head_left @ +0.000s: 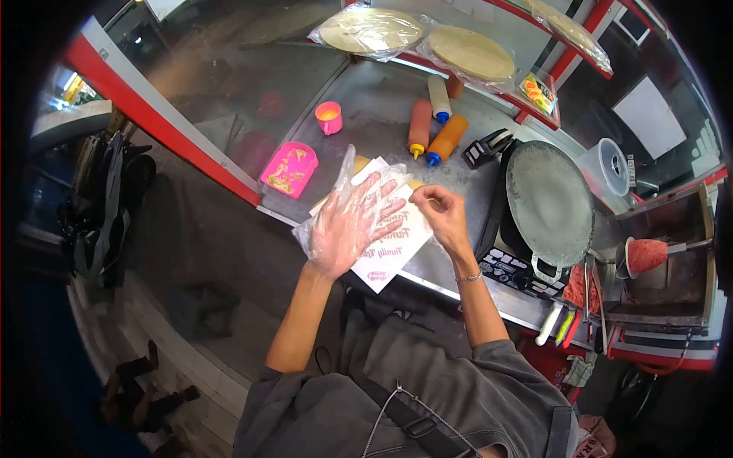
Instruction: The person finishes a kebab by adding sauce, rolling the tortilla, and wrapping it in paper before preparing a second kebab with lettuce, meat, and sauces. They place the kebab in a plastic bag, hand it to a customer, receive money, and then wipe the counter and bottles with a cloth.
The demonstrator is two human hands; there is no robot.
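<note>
My left hand (347, 233), in a loose clear plastic glove, is spread flat above white wrapping paper (393, 256) with red "Family" lettering. The paper lies at the counter's front edge, with one corner reaching past it. Under the paper, a tan flat piece (362, 163) shows only at its edges. My right hand (443, 217) is bare, its thumb and fingers pinched together at the paper's right side. What the pinch holds, if anything, is too small to make out. A pink tray (289, 185) with food shreds and a pink cup (329, 118) stand beyond my left hand.
Squeeze bottles (448, 137) lie behind the paper, beside a black tape dispenser (487, 148). A round griddle (550, 202) sits on the right. Knives (566, 327) hang at the front right edge. Packs of flatbread (467, 53) rest on the upper shelf.
</note>
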